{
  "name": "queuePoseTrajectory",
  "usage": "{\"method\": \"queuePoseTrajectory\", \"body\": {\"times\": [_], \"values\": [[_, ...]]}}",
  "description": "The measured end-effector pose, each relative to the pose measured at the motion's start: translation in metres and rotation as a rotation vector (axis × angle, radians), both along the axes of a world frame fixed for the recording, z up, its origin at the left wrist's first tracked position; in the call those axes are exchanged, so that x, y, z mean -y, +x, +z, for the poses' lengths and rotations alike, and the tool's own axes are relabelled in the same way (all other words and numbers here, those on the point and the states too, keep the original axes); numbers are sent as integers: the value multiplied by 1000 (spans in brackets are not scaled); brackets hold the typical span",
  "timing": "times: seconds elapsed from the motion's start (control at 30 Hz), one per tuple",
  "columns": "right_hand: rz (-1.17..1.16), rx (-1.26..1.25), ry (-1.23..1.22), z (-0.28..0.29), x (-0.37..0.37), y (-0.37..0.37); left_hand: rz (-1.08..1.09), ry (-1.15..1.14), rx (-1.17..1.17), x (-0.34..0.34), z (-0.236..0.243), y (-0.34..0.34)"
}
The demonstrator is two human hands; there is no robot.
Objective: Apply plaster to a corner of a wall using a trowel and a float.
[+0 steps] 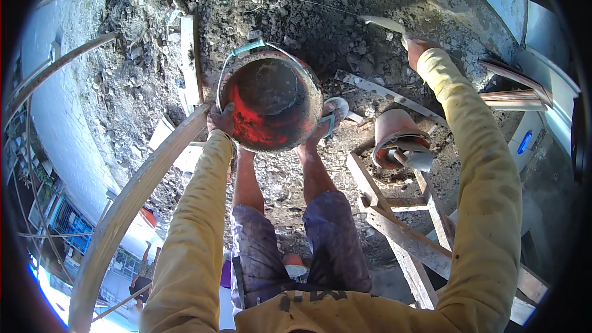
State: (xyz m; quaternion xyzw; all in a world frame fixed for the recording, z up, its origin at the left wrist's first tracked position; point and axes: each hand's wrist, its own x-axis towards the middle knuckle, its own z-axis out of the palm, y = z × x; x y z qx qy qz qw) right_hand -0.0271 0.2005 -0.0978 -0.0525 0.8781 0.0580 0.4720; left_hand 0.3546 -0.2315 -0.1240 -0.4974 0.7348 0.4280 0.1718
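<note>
My left hand (221, 120) grips the left side of a round bucket (243, 114), stained red and dark inside, with a thin wire handle and a pale-green grip raised at its top. My feet in sandals are beside and partly under it, on rubble ground. My right hand (420, 52) is closed on the handle of a trowel (385, 23), out at the upper right over the rubble near a concrete wall.
A long timber (117, 222) slants along my left, with planks (191, 55) in the rubble. At right lie a pinkish bucket (394, 126) with tools in it, a wooden frame (407, 234) and leaning boards (512, 95). Another person (140, 283) is partly visible at lower left.
</note>
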Motion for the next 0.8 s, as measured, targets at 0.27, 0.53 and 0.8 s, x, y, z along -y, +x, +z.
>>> {"method": "queuePoseTrajectory", "body": {"times": [0.27,0.53,0.8], "values": [[-231,-140,-546,131,61,165,189,216,-291,-54,50,-6],[-20,43,-309,77,105,260,50,173,-133,-66,116,-10],[46,90,-353,222,207,237,334,716,-529,-39,263,-45]]}}
